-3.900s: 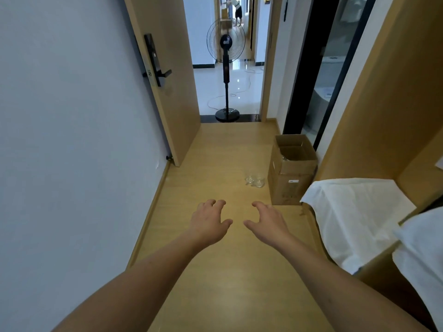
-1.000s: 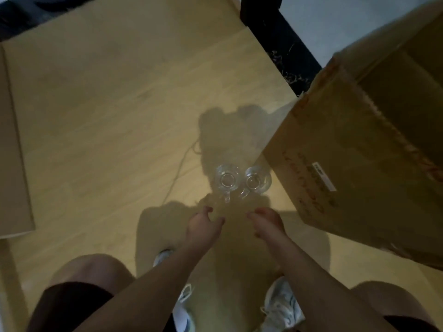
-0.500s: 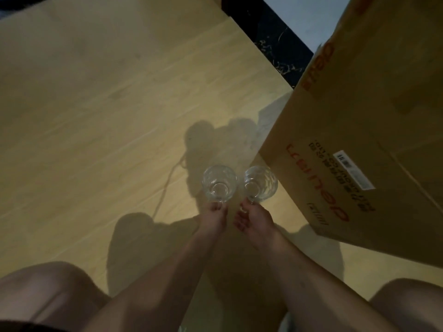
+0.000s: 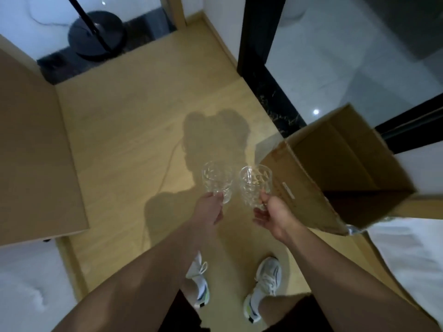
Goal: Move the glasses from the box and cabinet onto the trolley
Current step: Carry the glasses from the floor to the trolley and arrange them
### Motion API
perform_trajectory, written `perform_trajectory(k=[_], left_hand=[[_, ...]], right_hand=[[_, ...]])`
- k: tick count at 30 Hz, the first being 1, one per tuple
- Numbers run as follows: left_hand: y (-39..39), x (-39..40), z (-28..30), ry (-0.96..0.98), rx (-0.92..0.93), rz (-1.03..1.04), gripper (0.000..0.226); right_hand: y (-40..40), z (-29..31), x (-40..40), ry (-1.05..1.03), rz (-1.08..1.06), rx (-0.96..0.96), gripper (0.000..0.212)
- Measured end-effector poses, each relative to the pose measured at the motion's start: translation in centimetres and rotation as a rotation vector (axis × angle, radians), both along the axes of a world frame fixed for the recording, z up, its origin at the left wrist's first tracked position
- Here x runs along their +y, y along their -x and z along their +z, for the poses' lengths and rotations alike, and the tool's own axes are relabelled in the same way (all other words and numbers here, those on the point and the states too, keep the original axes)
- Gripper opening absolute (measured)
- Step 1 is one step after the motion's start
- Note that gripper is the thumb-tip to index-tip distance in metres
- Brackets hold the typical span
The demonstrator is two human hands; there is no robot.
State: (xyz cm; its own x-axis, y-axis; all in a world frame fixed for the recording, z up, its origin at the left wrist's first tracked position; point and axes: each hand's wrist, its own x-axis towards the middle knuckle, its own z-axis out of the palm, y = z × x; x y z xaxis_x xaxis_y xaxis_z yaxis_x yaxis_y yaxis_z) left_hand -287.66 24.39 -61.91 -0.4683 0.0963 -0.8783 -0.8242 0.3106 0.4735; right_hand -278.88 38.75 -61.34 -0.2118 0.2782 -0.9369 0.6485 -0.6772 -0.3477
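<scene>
Two clear cut-pattern glasses held up above the wooden floor [image 4: 124,121], side by side, just apart, both roughly upright with rims tipped slightly away. Left glass [image 4: 217,182] pinched near its base by the left hand [image 4: 209,210], fingers curled round the lower part. Right glass [image 4: 255,185] gripped low by the right hand [image 4: 273,216], thumb up against the side, fingers curled beneath the base. Both grips closed round glass, not spread.

Just right of the right glass, an open cardboard box [image 4: 335,173] standing on the floor near its right edge, flaps up, a white label on the near side; inside too dark to tell what it holds. Behind the box, a black door frame [image 4: 249,44] and a pale tiled room. At the floor's far left corner, the round black base of a fan stand [image 4: 96,37] with its pole rising out of view. Along the left edge, an open wooden door [image 4: 36,152]. White cloth [image 4: 412,255] at the right edge, beside the box. Below the hands, two white sneakers [image 4: 266,283] on the floor, and dark shorts at the bottom. Shadow of the person cast across the floor beyond the glasses. Trolley and cabinet out of view.
</scene>
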Motion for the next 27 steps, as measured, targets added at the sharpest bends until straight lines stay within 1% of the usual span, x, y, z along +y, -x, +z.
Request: perform_trajectory(k=[1, 3, 7, 9, 11, 15, 18, 20, 24, 27], left_hand=[[0.7, -0.4, 3.5, -0.023, 0.017, -0.001, 0.005], [2.8, -1.1, 10.1, -0.031, 0.052, -0.021, 0.019], [7.8, -2.5, 22.2, -0.097, 0.106, 0.052, 0.018], [10.0, -3.3, 27.4, -0.131, 0.19, 0.075, 0.018], [11.6, -4.0, 32.2, -0.15, 0.27, 0.089, 0.019], [12.9, -6.0, 40.8, -0.116, 0.353, 0.133, 0.026], [11.8, -7.9, 45.6, -0.142, 0.446, 0.269, 0.029], [10.2, -9.2, 47.7, -0.123, 0.501, 0.352, 0.029], [6.5, -12.0, 49.9, -0.102, 0.535, 0.473, 0.031], [2.6, -13.8, 50.9, -0.102, 0.546, 0.611, 0.035]], right_hand=[[0.7, 3.5, -0.3, -0.002, 0.026, 0.03, 0.02], [2.6, 10.3, -0.8, -0.01, 0.064, 0.103, 0.023], [7.0, 21.8, -1.0, -0.089, 0.19, 0.192, 0.032], [9.2, 26.3, -1.0, -0.132, 0.262, 0.264, 0.036], [11.2, 30.3, -1.0, -0.179, 0.292, 0.34, 0.034], [14.2, 36.9, -1.5, -0.301, 0.369, 0.479, 0.034], [15.4, 40.8, -2.0, -0.355, 0.451, 0.605, 0.032], [15.5, 42.9, -2.6, -0.345, 0.51, 0.658, 0.03], [14.9, 45.1, -4.3, -0.288, 0.626, 0.73, 0.034], [14.0, 46.2, -6.3, -0.296, 0.757, 0.769, 0.031]])
